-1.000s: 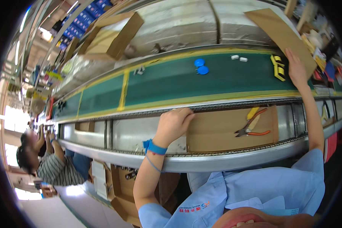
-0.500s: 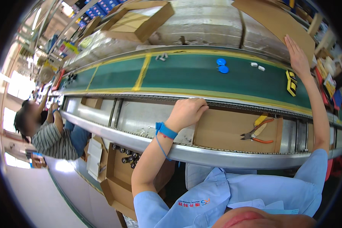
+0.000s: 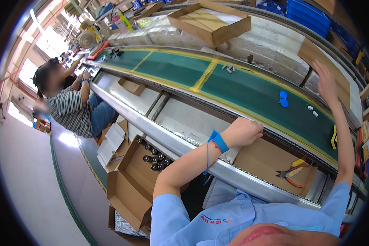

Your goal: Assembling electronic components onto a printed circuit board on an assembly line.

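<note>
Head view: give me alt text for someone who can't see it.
A person's open right hand is at a cardboard sheet beyond a green belt, their left hand by the belt's near edge. Blue discs and white pieces lie on the belt; pliers lie nearer the person. A co-worker in a striped shirt is at left.

The left hand (image 3: 245,131), loosely curled, is at the near edge of a green belt (image 3: 250,90), with a blue band (image 3: 220,142) round its wrist. Below and right of that hand, pliers (image 3: 283,174) with orange handles lie in a cardboard tray (image 3: 256,158). The right hand (image 3: 327,84), fingers stretched out, is at a brown sheet (image 3: 342,83). Below and left of it, two blue discs (image 3: 283,103) and two white pieces (image 3: 315,114) lie on the belt
</note>
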A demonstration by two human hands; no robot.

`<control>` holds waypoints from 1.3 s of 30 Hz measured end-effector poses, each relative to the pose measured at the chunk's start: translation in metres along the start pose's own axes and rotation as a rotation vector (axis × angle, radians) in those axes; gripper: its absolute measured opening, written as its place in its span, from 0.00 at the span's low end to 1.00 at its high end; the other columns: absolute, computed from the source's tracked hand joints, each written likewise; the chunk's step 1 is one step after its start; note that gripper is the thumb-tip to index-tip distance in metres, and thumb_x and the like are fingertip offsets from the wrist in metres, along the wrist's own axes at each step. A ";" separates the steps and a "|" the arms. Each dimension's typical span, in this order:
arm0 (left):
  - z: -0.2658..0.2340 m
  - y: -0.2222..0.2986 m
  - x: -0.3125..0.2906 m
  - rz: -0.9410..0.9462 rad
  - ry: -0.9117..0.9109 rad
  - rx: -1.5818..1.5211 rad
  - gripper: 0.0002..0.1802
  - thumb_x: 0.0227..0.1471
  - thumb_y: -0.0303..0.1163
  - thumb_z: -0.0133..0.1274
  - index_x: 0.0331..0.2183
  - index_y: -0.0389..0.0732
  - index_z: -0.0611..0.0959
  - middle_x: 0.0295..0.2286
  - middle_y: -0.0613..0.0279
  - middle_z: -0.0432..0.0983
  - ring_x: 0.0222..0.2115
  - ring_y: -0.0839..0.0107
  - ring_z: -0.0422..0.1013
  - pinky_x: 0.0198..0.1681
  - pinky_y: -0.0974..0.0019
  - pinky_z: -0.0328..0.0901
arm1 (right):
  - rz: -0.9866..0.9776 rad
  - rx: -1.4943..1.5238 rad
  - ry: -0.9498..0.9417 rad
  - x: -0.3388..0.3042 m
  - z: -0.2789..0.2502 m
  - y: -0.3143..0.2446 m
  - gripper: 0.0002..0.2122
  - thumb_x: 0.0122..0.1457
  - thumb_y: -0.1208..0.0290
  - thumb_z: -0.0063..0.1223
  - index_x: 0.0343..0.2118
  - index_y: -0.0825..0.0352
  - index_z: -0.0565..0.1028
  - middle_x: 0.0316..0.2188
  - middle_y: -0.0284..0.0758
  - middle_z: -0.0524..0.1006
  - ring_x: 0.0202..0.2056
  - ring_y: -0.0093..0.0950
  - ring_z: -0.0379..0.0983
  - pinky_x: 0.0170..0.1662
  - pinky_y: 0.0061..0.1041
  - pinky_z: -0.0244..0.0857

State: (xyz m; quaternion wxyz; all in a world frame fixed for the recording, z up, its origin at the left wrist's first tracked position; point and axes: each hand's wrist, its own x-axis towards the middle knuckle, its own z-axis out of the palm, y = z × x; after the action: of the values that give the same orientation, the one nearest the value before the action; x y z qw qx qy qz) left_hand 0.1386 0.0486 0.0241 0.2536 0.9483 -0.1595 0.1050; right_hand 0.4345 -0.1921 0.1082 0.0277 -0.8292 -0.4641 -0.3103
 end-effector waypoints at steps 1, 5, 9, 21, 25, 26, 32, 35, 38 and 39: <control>0.001 0.000 0.000 0.006 -0.006 0.002 0.09 0.48 0.37 0.52 0.26 0.41 0.79 0.21 0.56 0.75 0.25 0.56 0.73 0.28 0.57 0.67 | -0.078 0.028 0.011 0.023 -0.004 -0.022 0.31 0.43 0.88 0.40 0.55 0.65 0.63 0.56 0.39 0.64 0.56 0.38 0.59 0.58 0.36 0.54; -0.007 0.005 -0.002 0.062 0.044 0.031 0.10 0.47 0.36 0.53 0.22 0.40 0.76 0.19 0.56 0.74 0.24 0.57 0.73 0.27 0.56 0.66 | -0.310 0.121 0.117 0.110 0.027 -0.100 0.29 0.43 0.84 0.47 0.54 0.65 0.65 0.54 0.39 0.66 0.55 0.36 0.61 0.57 0.35 0.54; -0.011 0.003 -0.008 0.129 0.139 -0.006 0.10 0.46 0.35 0.54 0.22 0.39 0.76 0.19 0.56 0.74 0.23 0.57 0.73 0.26 0.58 0.67 | -0.431 0.188 0.199 0.198 0.038 -0.194 0.27 0.47 0.74 0.55 0.54 0.64 0.64 0.54 0.38 0.66 0.54 0.35 0.62 0.55 0.34 0.56; -0.019 0.005 -0.010 0.190 0.213 0.000 0.08 0.42 0.32 0.56 0.21 0.38 0.76 0.16 0.55 0.72 0.22 0.58 0.73 0.25 0.59 0.66 | -0.150 0.178 0.053 0.276 0.090 -0.256 0.25 0.44 0.78 0.47 0.50 0.65 0.66 0.29 0.44 0.77 0.34 0.42 0.75 0.34 0.41 0.68; -0.022 0.006 -0.012 0.224 0.230 0.020 0.08 0.43 0.33 0.55 0.22 0.38 0.76 0.18 0.56 0.73 0.22 0.59 0.73 0.25 0.59 0.66 | -0.131 0.078 0.079 0.256 0.092 -0.210 0.23 0.44 0.78 0.48 0.48 0.66 0.67 0.27 0.44 0.77 0.34 0.41 0.74 0.34 0.41 0.67; -0.022 0.005 -0.013 0.206 0.202 0.017 0.09 0.44 0.33 0.54 0.22 0.39 0.76 0.19 0.56 0.73 0.22 0.59 0.73 0.25 0.59 0.66 | -0.153 0.058 0.113 0.248 0.091 -0.197 0.23 0.44 0.78 0.48 0.48 0.66 0.68 0.26 0.43 0.77 0.33 0.41 0.74 0.34 0.41 0.67; -0.017 0.003 -0.011 0.199 0.125 0.009 0.10 0.47 0.35 0.53 0.22 0.40 0.75 0.21 0.58 0.73 0.23 0.58 0.73 0.25 0.59 0.66 | -0.025 -0.084 0.070 0.203 0.077 -0.113 0.23 0.43 0.79 0.48 0.48 0.65 0.69 0.27 0.43 0.78 0.33 0.41 0.74 0.37 0.41 0.65; -0.015 0.002 -0.007 0.135 0.065 -0.050 0.09 0.48 0.36 0.52 0.24 0.40 0.76 0.20 0.56 0.73 0.24 0.57 0.72 0.27 0.58 0.66 | 0.058 -0.019 0.037 0.190 0.070 -0.088 0.23 0.44 0.79 0.49 0.48 0.64 0.69 0.30 0.45 0.77 0.36 0.43 0.74 0.41 0.41 0.64; -0.014 -0.003 -0.007 0.082 0.049 -0.066 0.09 0.48 0.36 0.52 0.25 0.41 0.78 0.21 0.56 0.75 0.25 0.56 0.73 0.28 0.58 0.66 | 0.110 0.156 -0.001 0.177 0.066 -0.076 0.24 0.46 0.76 0.50 0.50 0.62 0.69 0.35 0.46 0.77 0.39 0.43 0.73 0.44 0.41 0.64; -0.015 -0.004 -0.005 0.041 0.026 -0.063 0.08 0.48 0.36 0.52 0.27 0.42 0.79 0.22 0.56 0.76 0.25 0.56 0.73 0.29 0.58 0.66 | 0.126 0.252 -0.007 0.172 0.066 -0.070 0.24 0.47 0.75 0.51 0.51 0.61 0.68 0.37 0.46 0.76 0.41 0.44 0.72 0.45 0.40 0.64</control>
State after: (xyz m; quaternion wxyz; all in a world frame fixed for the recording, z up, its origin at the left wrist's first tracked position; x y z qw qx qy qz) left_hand 0.1334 0.0607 0.0340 0.2833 0.9349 -0.1787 0.1175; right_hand 0.4768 -0.0014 0.1305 0.1494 -0.8477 -0.4463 -0.2445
